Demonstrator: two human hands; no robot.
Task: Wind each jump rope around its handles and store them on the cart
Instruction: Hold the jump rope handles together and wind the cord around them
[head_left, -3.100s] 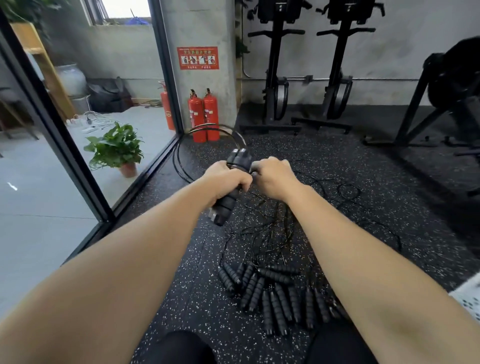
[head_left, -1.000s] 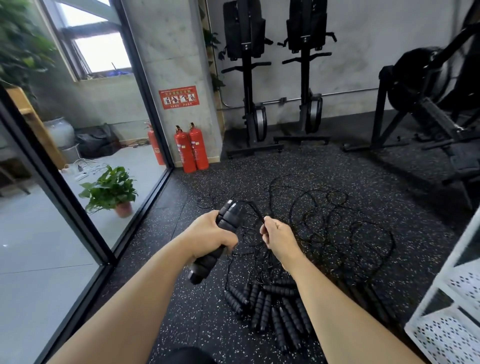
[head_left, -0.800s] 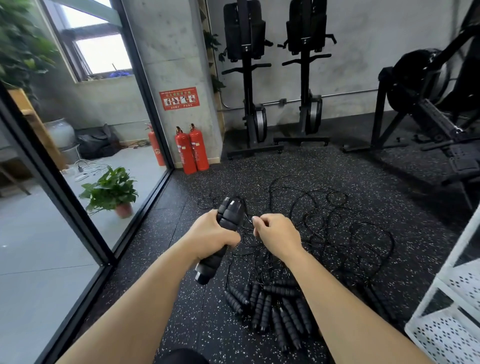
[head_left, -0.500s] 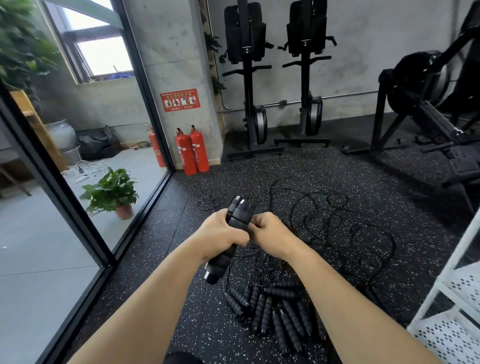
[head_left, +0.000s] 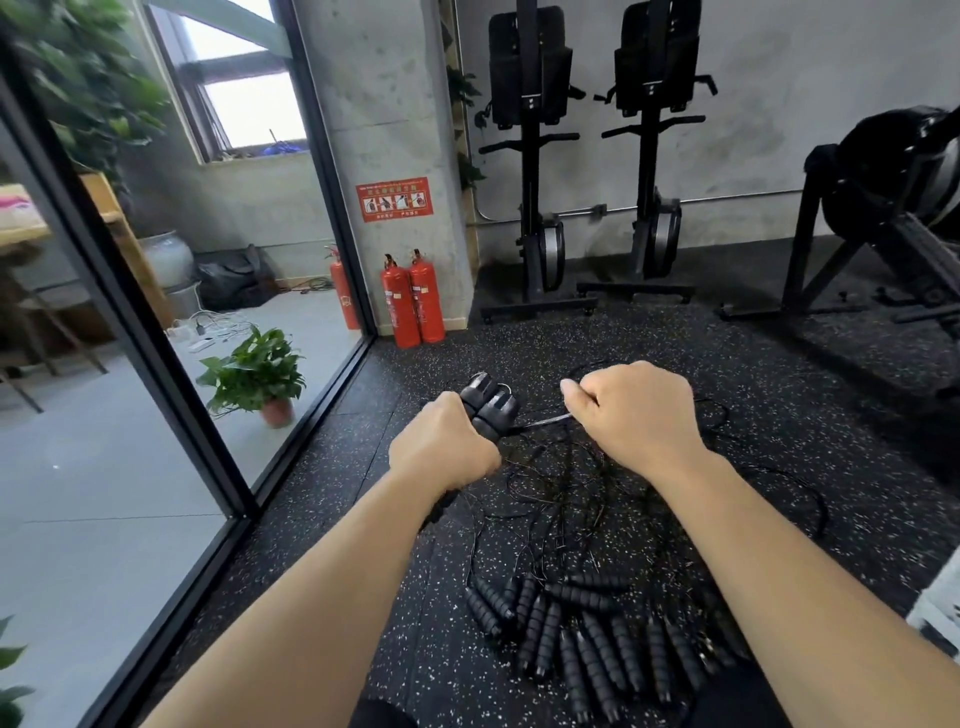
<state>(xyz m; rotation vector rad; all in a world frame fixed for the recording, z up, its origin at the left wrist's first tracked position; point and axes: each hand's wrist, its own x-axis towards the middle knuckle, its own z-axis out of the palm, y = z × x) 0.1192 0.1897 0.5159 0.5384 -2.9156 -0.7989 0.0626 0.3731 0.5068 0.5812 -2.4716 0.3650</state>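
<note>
Left hand (head_left: 444, 449) grips paired black foam handles (head_left: 491, 402); right hand (head_left: 636, 415), pinching thin black cord (head_left: 545, 420), draws apart again: winding unfinished.

The left hand (head_left: 441, 452) covers the middle of the two black ribbed foam handles (head_left: 491, 405); only their tops and a lower tip show. The right hand (head_left: 631, 415) curls its fingers out of sight, and the thin jump-rope cord (head_left: 545, 420) it pinches is a blurred streak. The white perforated metal cart (head_left: 937, 608) is cut off by the right edge. Lettering on the red rectangular wall sign (head_left: 394, 199) is too small to read.
</note>
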